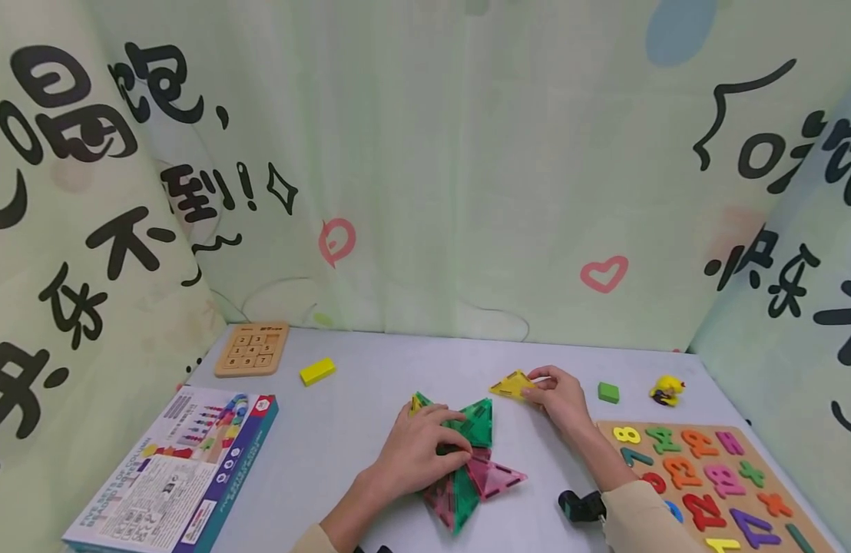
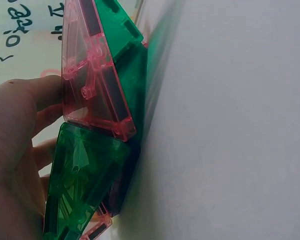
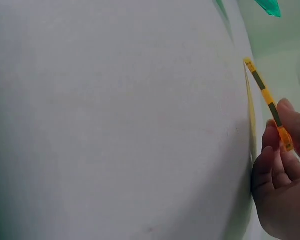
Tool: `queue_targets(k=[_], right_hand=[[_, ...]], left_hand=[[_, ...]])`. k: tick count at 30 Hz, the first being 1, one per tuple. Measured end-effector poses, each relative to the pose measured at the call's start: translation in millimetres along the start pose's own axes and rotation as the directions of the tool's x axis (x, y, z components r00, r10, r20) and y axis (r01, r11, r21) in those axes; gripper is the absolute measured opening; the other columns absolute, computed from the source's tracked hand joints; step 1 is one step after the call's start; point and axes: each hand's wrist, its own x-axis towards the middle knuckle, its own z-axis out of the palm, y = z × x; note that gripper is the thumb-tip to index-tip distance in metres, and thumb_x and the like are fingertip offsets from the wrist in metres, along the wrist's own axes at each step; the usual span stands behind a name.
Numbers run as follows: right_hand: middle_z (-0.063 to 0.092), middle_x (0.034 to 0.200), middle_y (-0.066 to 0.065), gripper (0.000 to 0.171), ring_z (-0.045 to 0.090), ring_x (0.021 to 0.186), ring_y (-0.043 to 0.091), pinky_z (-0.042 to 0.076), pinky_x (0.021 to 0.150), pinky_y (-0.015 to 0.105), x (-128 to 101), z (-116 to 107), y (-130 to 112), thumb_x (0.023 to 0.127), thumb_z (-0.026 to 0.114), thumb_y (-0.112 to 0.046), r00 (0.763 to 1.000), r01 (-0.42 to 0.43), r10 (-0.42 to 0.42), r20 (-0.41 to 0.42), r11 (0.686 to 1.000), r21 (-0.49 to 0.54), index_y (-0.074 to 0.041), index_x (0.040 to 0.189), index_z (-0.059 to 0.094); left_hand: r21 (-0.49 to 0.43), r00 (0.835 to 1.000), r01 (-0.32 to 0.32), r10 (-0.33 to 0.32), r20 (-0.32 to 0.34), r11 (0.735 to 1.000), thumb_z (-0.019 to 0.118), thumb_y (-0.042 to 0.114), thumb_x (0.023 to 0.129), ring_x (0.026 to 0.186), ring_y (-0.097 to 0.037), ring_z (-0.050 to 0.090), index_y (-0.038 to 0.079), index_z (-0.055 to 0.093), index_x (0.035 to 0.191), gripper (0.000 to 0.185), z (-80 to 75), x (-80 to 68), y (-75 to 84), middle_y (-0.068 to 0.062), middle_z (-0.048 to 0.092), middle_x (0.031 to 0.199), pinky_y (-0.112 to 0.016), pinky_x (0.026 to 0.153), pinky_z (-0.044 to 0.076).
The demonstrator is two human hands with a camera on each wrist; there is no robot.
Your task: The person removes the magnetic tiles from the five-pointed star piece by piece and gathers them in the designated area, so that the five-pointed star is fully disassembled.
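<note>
Pinching the yellow triangle tile [image 1: 512, 384] in our right hand [image 1: 560, 399], far right of the tile cluster [image 1: 470, 461], our flat left hand [image 1: 415, 453] presses those tiles down.

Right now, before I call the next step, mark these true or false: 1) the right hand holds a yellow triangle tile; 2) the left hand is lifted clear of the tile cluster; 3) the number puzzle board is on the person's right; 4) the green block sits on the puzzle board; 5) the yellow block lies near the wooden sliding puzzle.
1) True: the right hand pinches the yellow triangle tile, tilted off the table.
2) False: the left hand rests on the green and pink tile cluster.
3) True: the number puzzle board is on the right.
4) False: the green block lies on the table beyond the board.
5) True: the yellow block lies beside the wooden sliding puzzle.
</note>
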Motion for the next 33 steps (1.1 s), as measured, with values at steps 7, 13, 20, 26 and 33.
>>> queue_targets(k=[7, 13, 20, 26, 33], right_hand=[[0.067, 0.102, 0.017, 0.023, 0.059, 0.089, 0.025, 0.048, 0.069, 0.027, 10.8, 12.8, -0.2, 0.089, 0.069, -0.009, 0.985, 0.13, -0.149, -0.083, 0.97, -0.204, -0.001, 0.11, 0.066], [0.068, 0.099, 0.018, 0.021, 0.059, 0.089, 0.028, 0.051, 0.08, 0.042, 10.8, 18.9, -2.0, 0.09, 0.069, -0.008, 0.97, 0.183, -0.227, -0.083, 0.914, -0.361, 0.001, 0.108, 0.069], [0.067, 0.114, 0.021, 0.024, 0.059, 0.103, 0.033, 0.05, 0.093, 0.05, -0.6, 13.4, -8.9, 0.091, 0.064, -0.006, 0.976, 0.182, -0.21, -0.06, 0.933, -0.312, 0.001, 0.114, 0.069], [0.069, 0.115, 0.015, 0.026, 0.061, 0.105, 0.028, 0.053, 0.089, 0.041, -37.1, 1.0, -19.6, 0.096, 0.061, -0.014, 0.983, 0.181, -0.179, 0.027, 0.954, -0.241, -0.004, 0.119, 0.068], [0.071, 0.101, 0.003, 0.024, 0.06, 0.084, 0.017, 0.053, 0.072, 0.03, -83.4, -6.9, -23.2, 0.094, 0.066, -0.019, 0.947, 0.104, -0.063, 0.316, 0.988, -0.114, -0.008, 0.115, 0.069]], left_hand=[[0.002, 1.0, 0.002, -0.002, 0.005, 1.0, 0.064, 0.047, 0.093, 0.138, -0.021, 0.046, 0.044, 0.076, 0.099, 0.014, -0.7, 0.8, 3.1, 0.012, 0.06, 0.137, -0.074, 0.11, 0.023], [0.002, 1.0, -0.005, 0.005, -0.004, 1.0, 0.064, 0.047, 0.093, 0.137, -0.021, 0.047, 0.044, 0.076, 0.097, 0.013, 0.5, -0.3, 3.1, 0.012, 0.061, 0.136, -0.073, 0.11, 0.023], [-0.011, 1.0, 0.003, -0.003, -0.01, 1.0, 0.064, 0.047, 0.093, 0.138, -0.022, 0.047, 0.045, 0.075, 0.095, 0.011, 0.2, -1.7, 1.5, 0.013, 0.061, 0.136, -0.072, 0.111, 0.023], [-0.027, 1.0, 0.004, -0.004, -0.01, 1.0, 0.064, 0.046, 0.093, 0.138, -0.023, 0.047, 0.045, 0.075, 0.094, 0.011, 0.0, -2.7, 1.9, 0.013, 0.061, 0.135, -0.072, 0.111, 0.022], [-0.028, 1.0, 0.001, -0.001, -0.018, 1.0, 0.065, 0.045, 0.093, 0.137, -0.023, 0.047, 0.045, 0.075, 0.094, 0.01, 0.8, -2.9, 2.0, 0.012, 0.061, 0.135, -0.073, 0.111, 0.021]])
